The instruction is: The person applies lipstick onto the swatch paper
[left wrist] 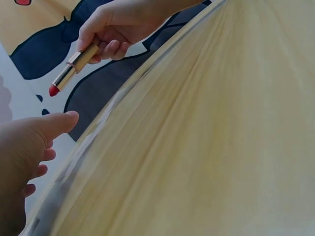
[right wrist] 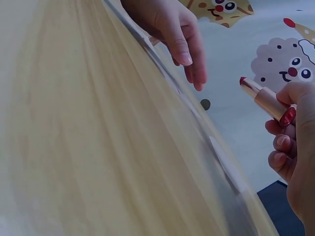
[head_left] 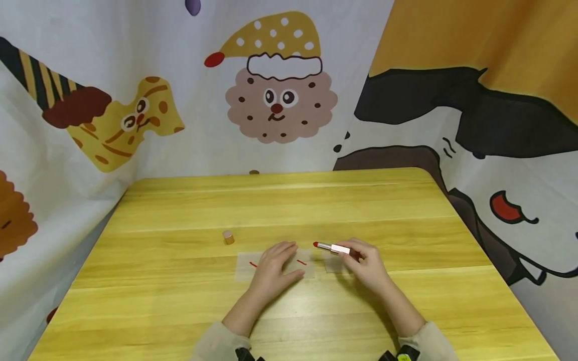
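At the bottom of the head view, two pale sleeves (head_left: 221, 343) come in over the wooden table (head_left: 289, 210), and just above them we have the hands. Left of centre, the left hand (head_left: 275, 268) lies across a clear sheet (head_left: 244, 268), fingers loose, thumb spread wide, nothing in its grasp! Red marks (head_left: 301, 262) show on the sheet to either side of it. Right of centre, the right hand (head_left: 368, 265) has the lipstick (head_left: 334, 247), pinched by thumb and fingers at its lower body, the bare tip jutting well out towards frame left, apart from the sheet. A smaller clear piece (head_left: 333, 263) shows just below it.

And what a look: rich red bullet, shiny metallic inner tube, gold body, with a glossy red base showing by the thumb in the right wrist view. Farther up, left of centre, sits a little gold cap (head_left: 229, 237). Across the top hangs a cartoon-printed curtain (head_left: 158, 40).
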Tool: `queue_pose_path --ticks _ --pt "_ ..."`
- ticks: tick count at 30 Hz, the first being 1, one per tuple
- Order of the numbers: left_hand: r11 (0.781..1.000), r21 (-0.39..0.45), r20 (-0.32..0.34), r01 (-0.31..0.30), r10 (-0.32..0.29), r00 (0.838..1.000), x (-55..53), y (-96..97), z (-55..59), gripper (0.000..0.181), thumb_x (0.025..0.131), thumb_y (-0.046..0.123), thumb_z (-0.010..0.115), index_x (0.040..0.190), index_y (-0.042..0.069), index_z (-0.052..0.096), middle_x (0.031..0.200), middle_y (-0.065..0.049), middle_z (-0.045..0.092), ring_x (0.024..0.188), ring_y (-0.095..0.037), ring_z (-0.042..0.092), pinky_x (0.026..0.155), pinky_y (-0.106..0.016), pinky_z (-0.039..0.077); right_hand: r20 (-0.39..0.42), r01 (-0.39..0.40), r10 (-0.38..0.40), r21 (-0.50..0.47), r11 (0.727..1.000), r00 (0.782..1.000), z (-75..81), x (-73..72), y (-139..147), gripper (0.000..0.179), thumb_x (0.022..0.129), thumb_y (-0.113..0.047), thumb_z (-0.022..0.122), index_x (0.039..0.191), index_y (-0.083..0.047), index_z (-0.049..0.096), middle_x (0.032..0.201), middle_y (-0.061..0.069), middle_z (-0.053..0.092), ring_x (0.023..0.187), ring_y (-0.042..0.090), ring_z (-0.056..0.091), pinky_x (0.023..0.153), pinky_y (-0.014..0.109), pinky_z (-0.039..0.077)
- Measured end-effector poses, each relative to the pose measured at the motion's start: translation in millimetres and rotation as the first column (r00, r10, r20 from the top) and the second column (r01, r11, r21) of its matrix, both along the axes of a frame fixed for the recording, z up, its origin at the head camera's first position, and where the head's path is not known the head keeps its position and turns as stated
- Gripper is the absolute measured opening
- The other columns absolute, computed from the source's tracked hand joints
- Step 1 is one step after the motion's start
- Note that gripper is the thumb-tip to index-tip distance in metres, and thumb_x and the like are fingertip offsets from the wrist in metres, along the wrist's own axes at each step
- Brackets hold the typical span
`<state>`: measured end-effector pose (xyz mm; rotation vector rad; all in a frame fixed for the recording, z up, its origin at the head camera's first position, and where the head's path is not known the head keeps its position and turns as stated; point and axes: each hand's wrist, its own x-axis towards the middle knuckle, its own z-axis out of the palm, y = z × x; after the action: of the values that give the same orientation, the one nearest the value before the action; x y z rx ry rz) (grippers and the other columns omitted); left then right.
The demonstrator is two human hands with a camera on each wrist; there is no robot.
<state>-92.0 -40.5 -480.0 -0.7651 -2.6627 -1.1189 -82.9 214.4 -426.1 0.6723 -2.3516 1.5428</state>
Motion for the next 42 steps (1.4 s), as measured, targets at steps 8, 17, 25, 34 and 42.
queue_pose_path --ticks 8,17,25,34,42 --pt "1.0 -0.003 -0.024 0.007 -0.007 1.0 -4.8 12.9 -1.8 0.063 0.083 0.041 0.073 0.132 0.004 0.057 0.137 -0.007 0.053 0.129 -0.026 0.042 0.109 -0.047 0.027 -0.007 0.021 -0.021 -0.036 0.999 1.0 -0.6 -2.3 10 0.02 0.08 0.017 0.063 0.097 0.008 0.069 0.076 0.012 0.061 0.058 0.015 0.046 0.046 0.023 0.04" --pt "0.998 -0.049 -0.051 0.03 -0.032 0.998 -8.0 29.4 -2.4 0.062 0.084 0.043 0.071 0.131 0.005 0.057 0.137 -0.006 0.053 0.128 -0.026 0.044 0.108 -0.046 0.029 0.018 0.076 -0.075 -0.082 0.994 0.997 -3.9 -0.7 21 0.019 0.081 0.019 0.062 0.097 0.012 0.068 0.083 0.019 0.064 0.063 0.008 0.047 0.05 0.019 0.041" --pt "0.997 -0.071 -0.034 0.043 -0.046 0.998 -8.2 40.3 0.3 0.064 0.084 0.044 0.071 0.133 0.005 0.056 0.139 -0.007 0.051 0.13 -0.026 0.042 0.109 -0.046 0.028 0.05 0.127 -0.122 -0.119 0.985 0.991 -8.7 3.7 32 0.016 0.082 0.018 0.061 0.097 0.015 0.066 0.085 0.021 0.064 0.065 0.007 0.048 0.05 0.018 0.041" --pt "0.991 -0.121 -0.011 0.064 -0.065 0.998 -10.4 55.2 -1.2 0.066 0.084 0.046 0.07 0.135 0.008 0.054 0.14 -0.005 0.05 0.131 -0.024 0.041 0.11 -0.045 0.027 0.043 0.11 -0.104 -0.159 0.981 0.994 -14.8 5.3 40 0.017 0.082 0.021 0.059 0.097 0.017 0.064 0.084 0.021 0.064 0.064 0.006 0.048 0.049 0.018 0.041" --pt "0.98 -0.189 -0.007 0.061 -0.063 0.998 -14.9 67.7 -5.1 0.065 0.086 0.048 0.067 0.136 0.009 0.054 0.142 -0.004 0.048 0.132 -0.023 0.04 0.111 -0.043 0.026 0.066 0.119 -0.11 -0.15 0.981 0.992 -15.8 5.8 42 0.016 0.083 0.02 0.059 0.099 0.018 0.064 0.083 0.011 0.065 0.064 0.005 0.048 0.047 0.018 0.04"
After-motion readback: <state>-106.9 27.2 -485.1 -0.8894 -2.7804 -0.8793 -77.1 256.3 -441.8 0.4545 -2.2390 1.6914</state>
